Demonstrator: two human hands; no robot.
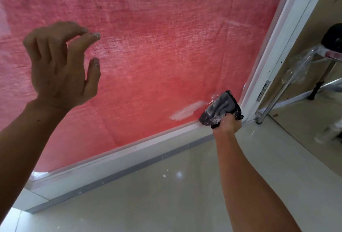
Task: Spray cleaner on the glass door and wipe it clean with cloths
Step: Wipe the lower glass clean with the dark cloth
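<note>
You have one dark grey cloth bunched in your right hand, fingers curled tight around it. You press it on the glass door at the bottom right corner, by the white frame. One white foam smear sits just left of the cloth. Your left hand is up near the glass, fingers loose and spread, holding nothing. One metal door handle stands on the right.

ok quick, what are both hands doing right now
Left hand: open, fingers loosely bent, holding nothing, raised at the glass door.
Right hand: grips a dark cloth against the glass.
</note>
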